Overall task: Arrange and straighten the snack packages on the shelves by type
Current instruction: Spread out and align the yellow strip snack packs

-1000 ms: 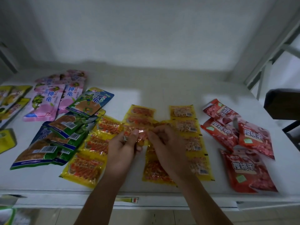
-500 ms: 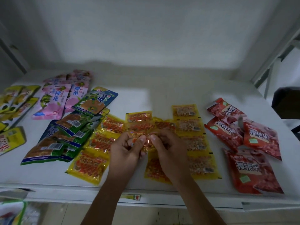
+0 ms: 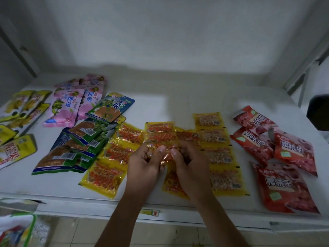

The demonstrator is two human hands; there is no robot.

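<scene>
We see the white shelf (image 3: 160, 107) carrying packets grouped by kind, which we read as sorting well under way. Red packets (image 3: 277, 154) sit at 3 o'clock, overlapping and tilted, so not yet straightened. Green-blue packets (image 3: 78, 145) pile at 9 o'clock, pink ones (image 3: 71, 106) at 10 o'clock behind them, yellow-green ones (image 3: 21, 111) at the far 9 o'clock edge. Yellow packets (image 3: 219, 152) run in a near-to-far column just right of centre, likely a finished row; a second yellow column (image 3: 114, 157) lies slanted at 8 o'clock. At centre, left hand (image 3: 144, 163) and right hand (image 3: 188, 166) both pinch one small yellow packet (image 3: 164, 150), thumbs on top, fingers curled under, probably squaring it into a middle column. It sits touching the neighbouring yellow packets; whether it is lifted we cannot tell.
</scene>
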